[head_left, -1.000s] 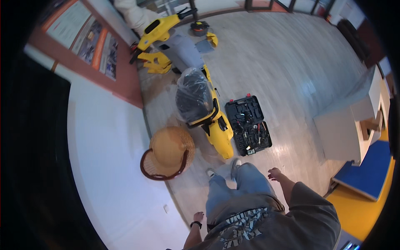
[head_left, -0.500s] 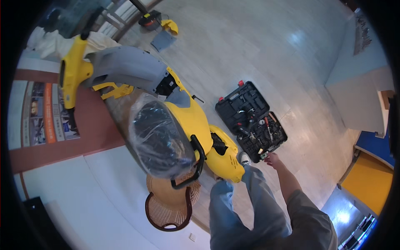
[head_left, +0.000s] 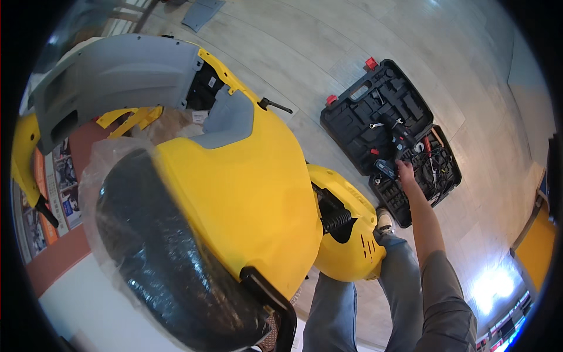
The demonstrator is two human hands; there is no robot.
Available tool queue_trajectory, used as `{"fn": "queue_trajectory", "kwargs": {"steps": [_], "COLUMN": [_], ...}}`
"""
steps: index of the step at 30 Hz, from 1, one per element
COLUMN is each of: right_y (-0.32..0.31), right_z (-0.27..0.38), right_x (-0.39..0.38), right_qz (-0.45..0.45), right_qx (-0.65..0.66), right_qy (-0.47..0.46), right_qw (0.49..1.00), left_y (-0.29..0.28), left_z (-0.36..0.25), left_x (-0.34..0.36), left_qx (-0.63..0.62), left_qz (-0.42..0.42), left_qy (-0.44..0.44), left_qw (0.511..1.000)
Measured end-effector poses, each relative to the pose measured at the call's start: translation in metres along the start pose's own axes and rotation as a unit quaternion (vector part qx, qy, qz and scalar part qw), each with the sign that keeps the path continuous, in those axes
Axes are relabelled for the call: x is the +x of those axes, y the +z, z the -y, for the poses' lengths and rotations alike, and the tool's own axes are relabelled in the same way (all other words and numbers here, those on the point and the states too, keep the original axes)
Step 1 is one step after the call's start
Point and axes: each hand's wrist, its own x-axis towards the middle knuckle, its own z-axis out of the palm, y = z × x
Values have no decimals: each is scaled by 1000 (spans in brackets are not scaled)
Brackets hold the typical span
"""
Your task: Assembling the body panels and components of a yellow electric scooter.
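Note:
My right hand [head_left: 404, 170] reaches down into an open black tool case [head_left: 358, 132] on the floor. Its fingers close around the handle of a black cordless drill [head_left: 402, 138], whose battery end shows beside the hand. A small wrench [head_left: 376, 125] lies by the drill. Red-handled tools [head_left: 427, 146] and several other hand tools sit in the right half of the case. Close on my left stands a yellow scooter [head_left: 240, 199], its dark seat [head_left: 158, 234] wrapped in clear plastic. Nowhere in view is my left hand.
A grey panel [head_left: 202, 13] lies on the floor at the far left. The scooter's black grab rail [head_left: 275, 305] and a small black lever [head_left: 274, 106] stick out. Loose yellow trim [head_left: 132, 117] lies beyond the seat. My shoe [head_left: 384, 220] is beside the case.
My right hand has moved from the case's near corner, where it held something small, to the drill. The view has come closer, so scooter and case look larger.

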Motion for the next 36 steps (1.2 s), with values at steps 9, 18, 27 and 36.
{"fn": "queue_trajectory", "kwargs": {"steps": [9, 18, 27, 36], "right_y": [-7, -100, -277, -386], "right_z": [25, 98, 216, 196], "right_x": [32, -94, -440, -564], "right_qz": [-43, 36, 231, 336], "right_qx": [-65, -17, 261, 312], "right_qy": [-57, -117, -139, 18], "right_qw": [995, 992, 927, 889], "left_y": [-35, -42, 135, 18], "left_z": [39, 12, -60, 13], "left_x": [16, -98, -317, -250], "left_qx": [51, 36, -126, -203], "left_qz": [-43, -63, -90, -175], "left_qy": [-34, -13, -39, -64], "left_qw": [997, 997, 987, 961]}}
